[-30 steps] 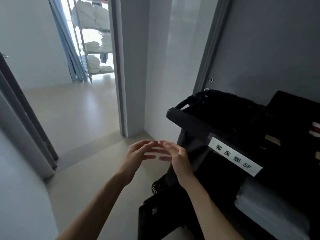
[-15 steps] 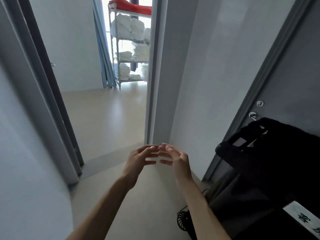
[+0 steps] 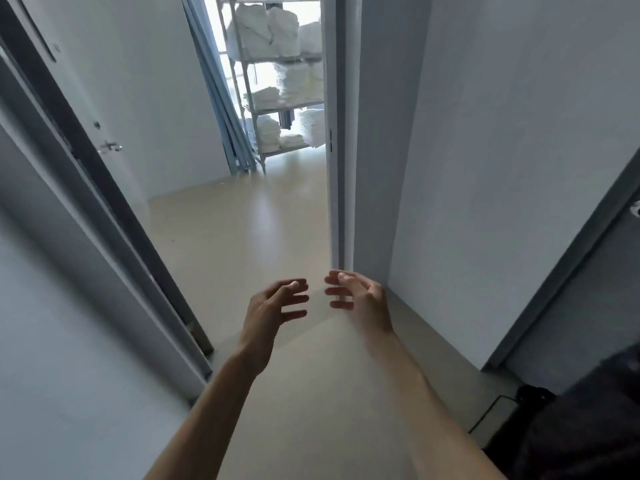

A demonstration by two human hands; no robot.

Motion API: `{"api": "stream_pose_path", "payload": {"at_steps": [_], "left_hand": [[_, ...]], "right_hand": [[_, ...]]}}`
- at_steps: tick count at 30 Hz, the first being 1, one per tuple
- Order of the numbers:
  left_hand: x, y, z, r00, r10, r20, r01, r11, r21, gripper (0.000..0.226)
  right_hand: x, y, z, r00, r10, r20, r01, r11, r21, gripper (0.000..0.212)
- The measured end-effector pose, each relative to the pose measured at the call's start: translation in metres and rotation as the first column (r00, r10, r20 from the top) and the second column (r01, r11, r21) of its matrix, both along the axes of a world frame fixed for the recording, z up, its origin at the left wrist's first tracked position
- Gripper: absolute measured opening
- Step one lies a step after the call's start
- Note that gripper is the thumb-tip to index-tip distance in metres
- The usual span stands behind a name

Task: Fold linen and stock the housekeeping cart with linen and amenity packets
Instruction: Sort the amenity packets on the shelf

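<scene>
Facing the open doorway, the person held both arms out in front with nothing in either hand; the left hand (image 3: 273, 303) and the right hand (image 3: 360, 294) hung side by side at about six o'clock in the view, palms turned toward each other, fingers loosely spread and slightly bent, fingertips near but apart, holding nothing; that free, ready posture suited someone going to fetch a load, I judged. White folded linen (image 3: 280, 81) sat in stacks on the wire shelving rack (image 3: 251, 109) at twelve o'clock, well beyond the hands, through the doorway and across a pale floor (image 3: 242, 220); it was stored there in tiers, presumably so piles could be lifted off whole. Only a dark corner of the housekeeping cart (image 3: 588, 427) showed at four o'clock, beside the right forearm, parked against the wall, likely to keep the passage open; no amenity packets were visible.
</scene>
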State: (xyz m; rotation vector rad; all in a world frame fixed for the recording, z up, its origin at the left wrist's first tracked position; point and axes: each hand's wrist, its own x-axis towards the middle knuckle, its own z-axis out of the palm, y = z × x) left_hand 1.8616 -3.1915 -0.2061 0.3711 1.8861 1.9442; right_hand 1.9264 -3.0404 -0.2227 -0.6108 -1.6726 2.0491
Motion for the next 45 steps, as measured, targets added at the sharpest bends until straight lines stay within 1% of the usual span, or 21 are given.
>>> {"api": "stream_pose_path", "payload": {"at_steps": [3, 5, 10, 14, 17, 21, 26, 29, 33, 37, 39, 42, 45], "left_hand": [[-0.070, -0.001, 0.016, 1.000, 0.016, 0.007, -0.016, 1.000, 0.027, 0.027], [-0.114, -0.009, 0.028, 0.999, 0.041, -0.003, -0.041, 0.998, 0.044, 0.027], [-0.206, -0.031, 0.035, 0.983, 0.184, 0.020, -0.185, 0.974, 0.132, 0.026], [-0.276, -0.044, 0.019, 0.961, 0.265, 0.074, -0.274, 0.942, 0.193, 0.030], [-0.340, -0.044, 0.003, 0.951, 0.294, 0.097, -0.309, 0.926, 0.219, 0.032], [-0.445, -0.029, -0.010, 0.951, 0.287, 0.117, -0.308, 0.922, 0.236, 0.030], [-0.581, -0.007, 0.000, 0.960, 0.242, 0.141, -0.271, 0.932, 0.240, 0.032], [-0.652, 0.007, 0.011, 0.962, 0.239, 0.133, -0.265, 0.935, 0.236, 0.030], [-0.731, 0.038, 0.015, 0.960, 0.254, 0.122, -0.275, 0.938, 0.210, 0.028], [-0.804, 0.080, 0.006, 0.963, 0.214, 0.163, -0.247, 0.943, 0.223, 0.030], [-0.844, 0.106, 0.000, 0.958, 0.242, 0.156, -0.274, 0.933, 0.233, 0.030], [-0.905, 0.154, 0.001, 0.946, 0.302, 0.113, -0.320, 0.924, 0.208, 0.025], [-0.967, 0.201, 0.016, 0.938, 0.336, 0.087, -0.347, 0.918, 0.192, 0.026]], "right_hand": [[-0.071, 0.011, 0.008, 0.999, -0.031, 0.020, 0.034, 0.988, -0.149, 0.026], [-0.115, 0.012, 0.014, 0.999, -0.012, 0.046, 0.020, 0.985, -0.171, 0.025], [-0.215, 0.009, 0.024, 0.994, 0.086, 0.073, -0.084, 0.996, -0.041, 0.023], [-0.292, 0.004, 0.019, 0.982, 0.157, 0.109, -0.165, 0.984, 0.066, 0.022], [-0.357, 0.004, 0.011, 0.972, 0.194, 0.134, -0.212, 0.968, 0.132, 0.021], [-0.456, 0.018, 0.008, 0.973, 0.170, 0.155, -0.196, 0.965, 0.176, 0.019], [-0.589, 0.037, 0.023, 0.973, 0.143, 0.182, -0.176, 0.969, 0.176, 0.021], [-0.662, 0.049, 0.033, 0.980, 0.122, 0.154, -0.148, 0.975, 0.165, 0.021], [-0.744, 0.079, 0.034, 0.991, 0.103, 0.090, -0.112, 0.988, 0.107, 0.021], [-0.819, 0.127, 0.023, 0.998, 0.063, -0.010, -0.062, 0.996, 0.066, 0.021], [-0.862, 0.158, 0.016, 0.997, 0.059, -0.054, -0.057, 0.998, 0.025, 0.023], [-0.929, 0.209, 0.010, 0.997, 0.057, -0.053, -0.058, 0.998, -0.021, 0.022], [-0.992, 0.260, 0.015, 0.997, 0.062, -0.038, -0.064, 0.997, -0.038, 0.022]]}}
